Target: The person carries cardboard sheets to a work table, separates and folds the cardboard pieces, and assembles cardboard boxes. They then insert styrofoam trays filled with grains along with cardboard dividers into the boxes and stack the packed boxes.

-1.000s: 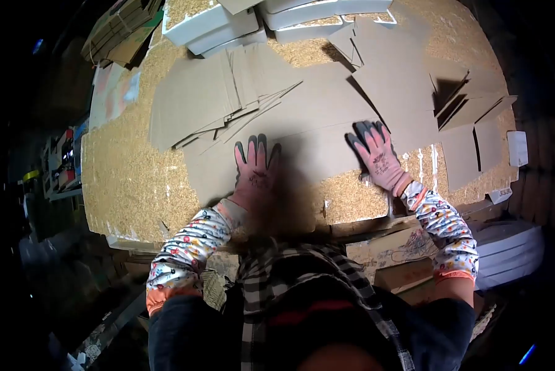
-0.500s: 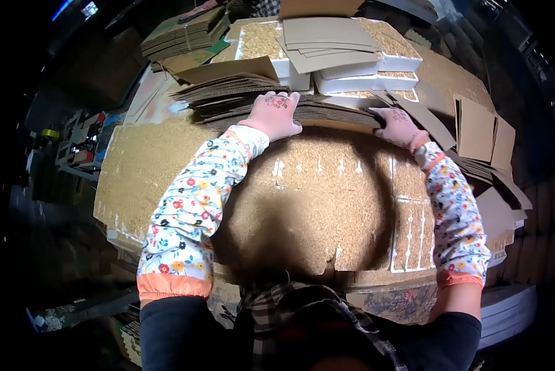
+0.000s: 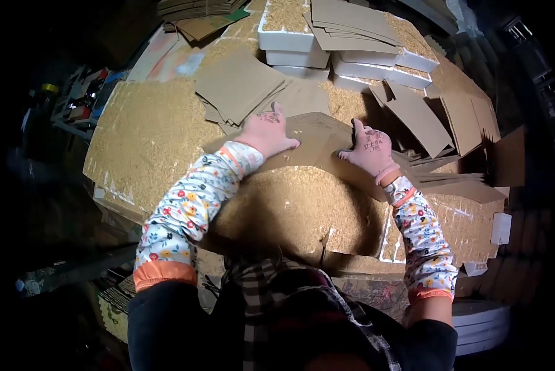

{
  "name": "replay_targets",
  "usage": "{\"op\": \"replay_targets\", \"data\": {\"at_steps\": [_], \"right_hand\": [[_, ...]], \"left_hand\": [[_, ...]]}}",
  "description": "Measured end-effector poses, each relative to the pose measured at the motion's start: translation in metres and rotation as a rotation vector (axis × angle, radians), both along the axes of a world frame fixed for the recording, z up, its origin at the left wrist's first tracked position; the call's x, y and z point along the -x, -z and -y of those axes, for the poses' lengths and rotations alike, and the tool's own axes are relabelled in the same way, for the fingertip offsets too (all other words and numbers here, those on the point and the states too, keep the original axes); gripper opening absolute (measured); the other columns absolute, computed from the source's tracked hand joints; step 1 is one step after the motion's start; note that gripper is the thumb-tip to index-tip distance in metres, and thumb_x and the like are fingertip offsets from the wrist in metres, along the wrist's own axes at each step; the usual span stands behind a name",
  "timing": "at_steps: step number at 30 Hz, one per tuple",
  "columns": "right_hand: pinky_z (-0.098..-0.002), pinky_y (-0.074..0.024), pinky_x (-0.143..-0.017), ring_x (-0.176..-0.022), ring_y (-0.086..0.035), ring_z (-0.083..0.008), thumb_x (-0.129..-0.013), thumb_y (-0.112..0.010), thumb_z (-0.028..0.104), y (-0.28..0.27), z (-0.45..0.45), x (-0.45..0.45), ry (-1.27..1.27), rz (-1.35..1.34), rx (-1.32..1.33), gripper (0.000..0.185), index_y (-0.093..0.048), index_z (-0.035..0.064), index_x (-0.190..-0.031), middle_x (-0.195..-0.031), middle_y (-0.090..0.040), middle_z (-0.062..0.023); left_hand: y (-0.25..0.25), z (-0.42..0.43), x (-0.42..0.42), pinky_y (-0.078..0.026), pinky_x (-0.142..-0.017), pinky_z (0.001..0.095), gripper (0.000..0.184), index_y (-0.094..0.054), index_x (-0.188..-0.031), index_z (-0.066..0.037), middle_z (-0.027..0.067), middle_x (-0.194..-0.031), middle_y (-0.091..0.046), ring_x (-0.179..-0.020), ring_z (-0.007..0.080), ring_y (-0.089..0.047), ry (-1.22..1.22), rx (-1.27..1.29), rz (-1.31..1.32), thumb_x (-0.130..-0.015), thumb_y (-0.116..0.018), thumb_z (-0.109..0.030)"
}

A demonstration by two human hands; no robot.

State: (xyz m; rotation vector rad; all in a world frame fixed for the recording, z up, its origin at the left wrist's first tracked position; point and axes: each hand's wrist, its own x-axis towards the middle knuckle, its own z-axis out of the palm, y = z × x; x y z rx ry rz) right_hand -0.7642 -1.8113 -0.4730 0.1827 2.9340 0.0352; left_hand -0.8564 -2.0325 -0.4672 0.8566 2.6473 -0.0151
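Cardboard (image 3: 317,139) is spread under left hand (image 3: 266,133) and right hand (image 3: 371,149), thumbs splayed; whether it's gripped by the fingers (image 3: 358,127) can't be told tbh.

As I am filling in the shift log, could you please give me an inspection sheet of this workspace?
Surface: speckled tan worktop with white streaks, partly shadowed near the person.
Job's things: cardboard sheets lie at and between the hands.
Clutter: cardboard pile at left, overlapping unevenly; loose cardboard pieces at right, some tilted; white boxes behind, with flat cards on top.
Hands: left hand and right hand, both gloved, at the cardboard sheets; firmness of grip cannot be told.
Cables: nothing seen on the worktop; dark edges too dim to tell.
Surroundings: dim; grey stack at lower right.
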Motion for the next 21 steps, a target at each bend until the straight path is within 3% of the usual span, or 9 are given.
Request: {"op": "replay_targets", "data": {"at_steps": [2, 4, 9, 13, 14, 16, 18, 20, 21], "right_hand": [[-0.0335, -0.0501, -0.077, -0.089, -0.065, -0.0252, -0.068, -0.068, 0.055, -0.004, -0.002, 0.015, 0.045, -0.1, 0.011, 0.075, -0.048, 0.0, -0.115, -0.092, -0.066, -0.0123], [-0.0337, -0.05, -0.077, -0.089, -0.065, -0.0249, -0.068, -0.068, 0.053, -0.005, 0.001, 0.031, 0.14, 0.02, -0.003, 0.068, -0.051, 0.0002, -0.107, -0.091, -0.066, -0.0122], [-0.0376, -0.0491, -0.072, -0.081, -0.063, -0.0275, -0.071, -0.069, 0.042, 0.028, -0.004, -0.008, -0.047, -0.31, 0.105, 0.046, -0.054, 0.0039, -0.091, -0.086, -0.064, -0.0124], [-0.0365, -0.0455, -0.077, -0.083, -0.06, -0.0262, -0.063, -0.076, 0.035, -0.01, -0.009, -0.07, -0.367, -0.373, 0.165, 0.048, -0.058, 0.0065, -0.097, -0.086, -0.06, -0.0095], [-0.036, -0.0445, -0.079, -0.084, -0.059, -0.0253, -0.062, -0.077, 0.033, -0.024, -0.017, -0.081, -0.436, -0.386, 0.154, 0.05, -0.058, 0.0068, -0.1, -0.088, -0.06, -0.0091], [-0.0345, -0.043, -0.081, -0.087, -0.057, -0.0241, -0.063, -0.077, 0.034, -0.03, -0.047, -0.094, -0.334, -0.401, 0.183, 0.052, -0.058, 0.0097, -0.105, -0.093, -0.058, -0.0072], [-0.0346, -0.0432, -0.081, -0.088, -0.057, -0.0233, -0.063, -0.076, 0.037, -0.02, -0.045, -0.089, -0.331, -0.436, 0.103, 0.057, -0.057, 0.0105, -0.109, -0.096, -0.058, -0.0069], [-0.0343, -0.0419, -0.081, -0.089, -0.056, -0.02, -0.068, -0.071, 0.043, -0.002, -0.014, -0.068, -0.514, -0.33, 0.048, 0.053, -0.053, 0.0106, -0.106, -0.093, -0.056, -0.0059], [-0.0336, -0.0415, -0.08, -0.088, -0.056, -0.0199, -0.071, -0.069, 0.045, 0.003, 0.007, -0.056, -0.566, -0.377, 0.092, 0.049, -0.051, 0.0099, -0.101, -0.09, -0.054, -0.0062]], "left_hand": [[0.014, -0.026, -0.012, -0.042, -0.092, 0.039, 0.087, -0.025, -0.135, 0.013, 0.0208, -0.121, -0.055, -0.111, 0.028, -0.055, -0.023, -0.038, -0.051, -0.082, -0.047, -0.053], [0.022, -0.046, -0.028, -0.044, -0.089, 0.0396, 0.082, -0.025, -0.135, 0.014, 0.0202, -0.119, -0.056, -0.106, 0.0288, -0.058, -0.074, -0.057, -0.026, -0.082, -0.051, -0.044], [0.019, -0.019, -0.028, -0.043, -0.09, 0.0396, 0.074, -0.029, -0.135, 0.006, 0.0191, -0.114, -0.057, -0.106, 0.0299, -0.056, 0.067, -0.097, 0.017, -0.082, -0.055, -0.038], [0.016, 0.078, -0.028, -0.038, -0.098, 0.0369, 0.073, -0.035, -0.137, -0.012, 0.0118, -0.126, -0.052, -0.116, 0.0275, -0.051, 0.457, 0.021, -0.197, -0.08, -0.059, -0.051], [0.014, 0.11, -0.026, -0.038, -0.098, 0.0373, 0.066, -0.042, -0.132, -0.013, 0.012, -0.124, -0.054, -0.115, 0.027, -0.052, 0.44, -0.284, -0.247, -0.077, -0.068, -0.039], [-0.028, 0.161, -0.019, -0.04, -0.097, 0.0378, 0.065, -0.045, -0.128, -0.011, 0.0132, -0.121, -0.055, -0.112, 0.0272, -0.055, 0.246, -0.396, -0.256, -0.072, -0.075, -0.028], [-0.068, 0.164, 0.009, -0.041, -0.096, 0.0385, 0.069, -0.045, -0.128, -0.01, 0.0135, -0.118, -0.056, -0.109, 0.0288, -0.056, 0.279, -0.474, -0.438, -0.069, -0.078, -0.025], [-0.094, 0.111, 0.036, -0.037, -0.099, 0.0463, 0.076, -0.039, -0.132, -0.009, 0.0151, -0.122, -0.053, -0.115, 0.0322, -0.051, 0.232, -0.467, -0.453, -0.07, -0.076, -0.03], [-0.089, 0.077, 0.06, -0.035, -0.1, 0.0501, 0.081, -0.032, -0.136, -0.007, 0.0158, -0.125, -0.052, -0.118, 0.0308, -0.049, 0.339, -0.346, -0.627, -0.072, -0.072, -0.039]]}}
